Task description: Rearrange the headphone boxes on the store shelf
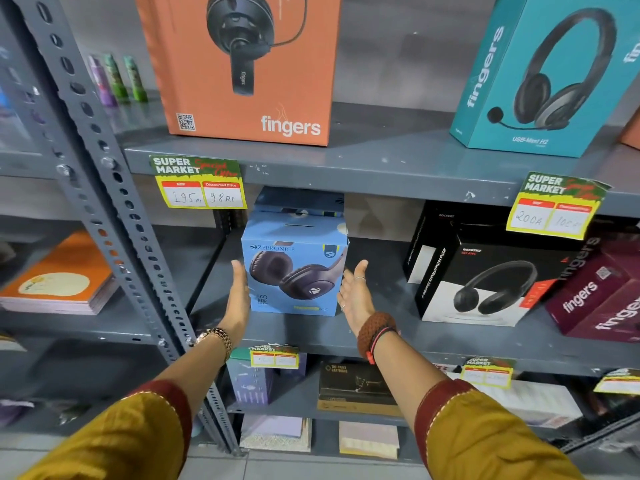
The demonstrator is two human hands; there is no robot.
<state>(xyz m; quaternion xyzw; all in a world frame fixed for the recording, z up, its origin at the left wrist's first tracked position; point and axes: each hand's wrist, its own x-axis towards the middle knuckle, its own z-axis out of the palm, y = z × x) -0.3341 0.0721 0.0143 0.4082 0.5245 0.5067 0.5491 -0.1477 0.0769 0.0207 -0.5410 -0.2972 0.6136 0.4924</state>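
A light blue Zebronics headphone box (294, 271) stands upright on the grey middle shelf (311, 332), its front face toward me. A second blue box (299, 199) shows behind and above it. My left hand (239, 296) lies flat along the box's left side, fingers straight. My right hand (355, 299) is just off the box's right edge, palm turned toward it and fingers spread. Neither hand is closed around the box.
A black headphone box (485, 282) and maroon fingers boxes (595, 296) stand to the right on the same shelf. On the upper shelf are an orange fingers box (242, 64) and a teal headset box (540, 74). A perforated grey post (114, 220) stands at left, with notebooks (59, 275) beyond it.
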